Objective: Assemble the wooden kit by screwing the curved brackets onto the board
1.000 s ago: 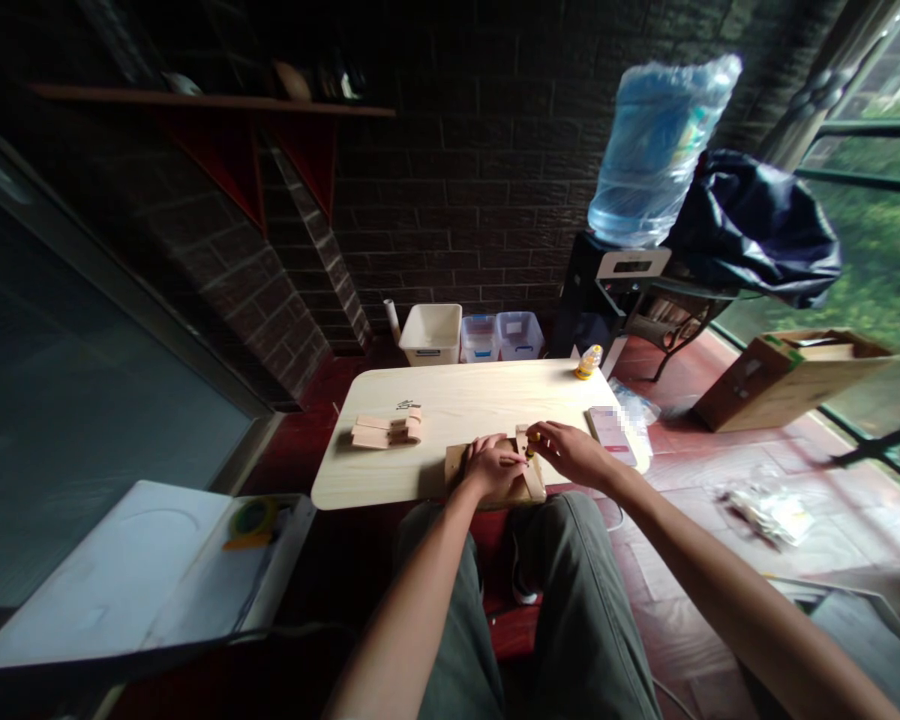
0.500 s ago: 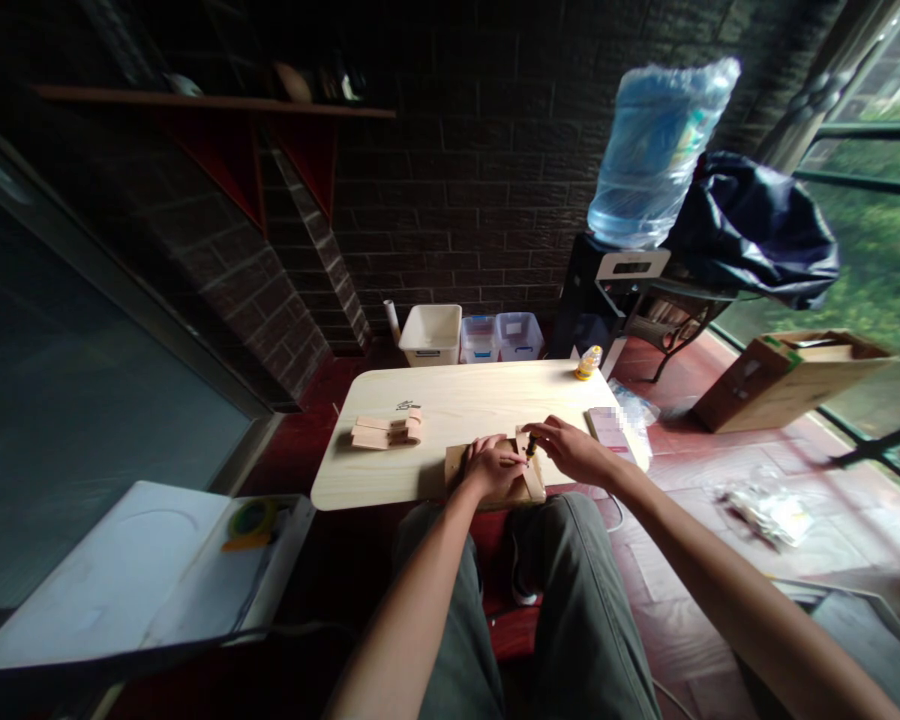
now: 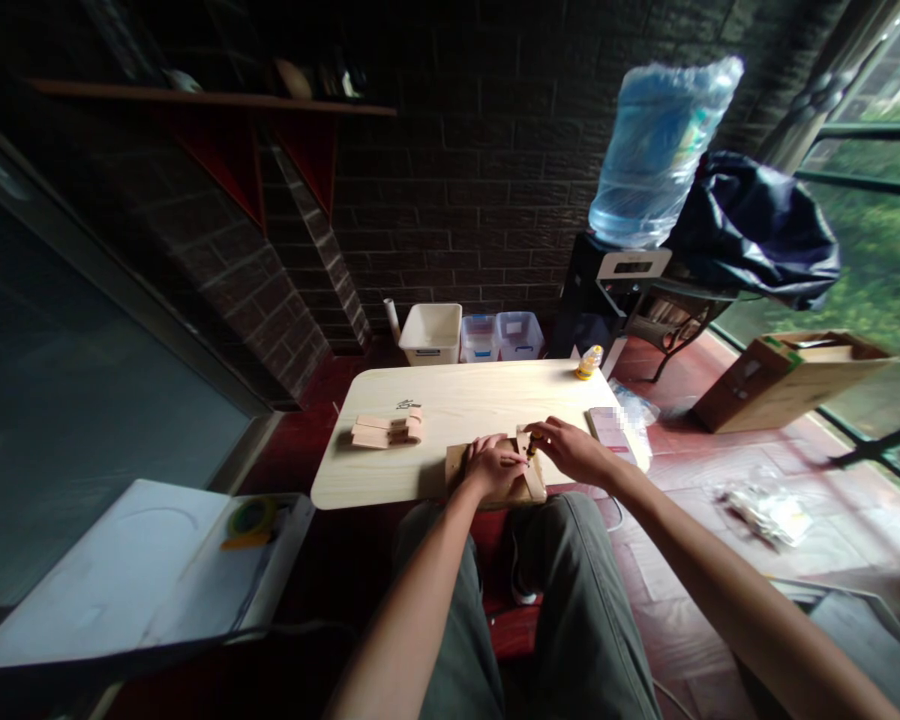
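Right fingers (image 3: 553, 432) grip screwdriver (image 3: 532, 447); left fingers (image 3: 486, 442), unclenched, touch wood (image 3: 505, 493) (carton (image 3: 784, 385) holds something pale (image 3: 825, 350)).

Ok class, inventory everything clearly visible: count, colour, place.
Table: one, pale, centre
Block: one, brown, table's near edge
Strip: one, tan, on block
Screwdriver: one, yellow and black, at strip
Wooden pieces: several, tan, table's left
Bottle: one, yellow, table's far right
Tubs: three, cream and clear, behind table
Water jug: one, blue, on black dispenser
Sheet: one, navy, beside jug
Cardboard box: one, brown, right floor
Open box: one, white, lower left
Shelf: one, reddish, upper left
Left hand: one, on block
Right hand: one, on screwdriver
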